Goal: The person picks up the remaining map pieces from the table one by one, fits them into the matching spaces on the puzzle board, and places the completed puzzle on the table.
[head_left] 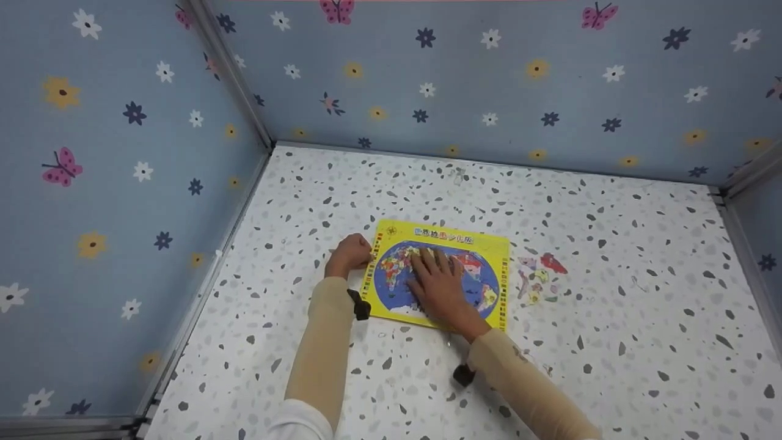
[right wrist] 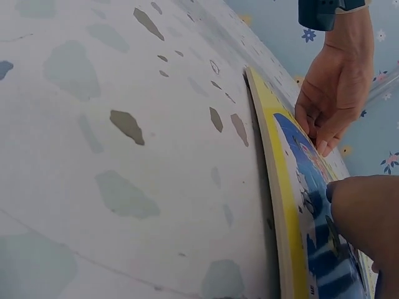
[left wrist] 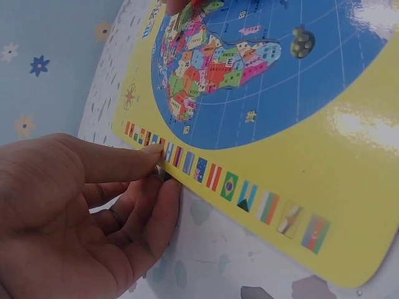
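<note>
A yellow world map puzzle board point(head_left: 446, 231) lies on the speckled table, its blue oval filled with coloured land pieces. My left hand point(head_left: 350, 255) pinches the board's left edge; in the left wrist view, the thumb of the left hand point(left wrist: 81, 212) presses on top by the row of flags and the other fingers curl below the rim. Spread over the middle of the map, my right hand point(head_left: 438, 287) rests with its fingers extended and covers part of the pieces. In the right wrist view only a portion of the right hand point(right wrist: 368, 215) shows above the board point(right wrist: 283, 212).
Several loose puzzle pieces lie right of the board, among them a red piece point(head_left: 553, 263) and a yellow-green piece point(head_left: 537, 275). Blue flowered panels point(head_left: 458, 79) stand behind and at the sides of the white table point(head_left: 641, 293).
</note>
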A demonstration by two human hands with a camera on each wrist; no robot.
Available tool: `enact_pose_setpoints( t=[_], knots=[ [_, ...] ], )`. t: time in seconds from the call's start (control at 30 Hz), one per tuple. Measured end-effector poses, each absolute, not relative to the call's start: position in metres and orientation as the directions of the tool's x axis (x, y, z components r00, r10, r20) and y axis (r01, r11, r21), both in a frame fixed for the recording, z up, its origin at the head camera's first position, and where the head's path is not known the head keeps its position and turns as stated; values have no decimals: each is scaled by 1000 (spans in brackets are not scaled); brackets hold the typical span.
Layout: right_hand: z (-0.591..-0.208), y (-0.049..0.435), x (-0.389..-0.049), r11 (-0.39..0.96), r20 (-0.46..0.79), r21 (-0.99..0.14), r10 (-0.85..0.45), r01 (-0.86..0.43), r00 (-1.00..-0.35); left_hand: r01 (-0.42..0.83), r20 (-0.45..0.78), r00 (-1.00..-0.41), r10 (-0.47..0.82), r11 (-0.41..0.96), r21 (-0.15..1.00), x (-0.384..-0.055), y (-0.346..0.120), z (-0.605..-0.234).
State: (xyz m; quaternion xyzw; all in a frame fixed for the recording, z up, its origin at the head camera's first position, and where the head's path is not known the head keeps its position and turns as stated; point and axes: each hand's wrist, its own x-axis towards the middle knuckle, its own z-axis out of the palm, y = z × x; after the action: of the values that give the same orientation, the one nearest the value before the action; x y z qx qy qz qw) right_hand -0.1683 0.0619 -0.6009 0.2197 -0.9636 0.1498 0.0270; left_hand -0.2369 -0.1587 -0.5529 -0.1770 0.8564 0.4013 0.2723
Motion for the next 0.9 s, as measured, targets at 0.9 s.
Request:
enact_pose_setpoints(
  t=[0.9],
  knots=[
    [-587,88,-160,863,141,-132,-471,-488,-871,-509,-608,-791,-71,628,589,-238,-159,-553]
  ],
)
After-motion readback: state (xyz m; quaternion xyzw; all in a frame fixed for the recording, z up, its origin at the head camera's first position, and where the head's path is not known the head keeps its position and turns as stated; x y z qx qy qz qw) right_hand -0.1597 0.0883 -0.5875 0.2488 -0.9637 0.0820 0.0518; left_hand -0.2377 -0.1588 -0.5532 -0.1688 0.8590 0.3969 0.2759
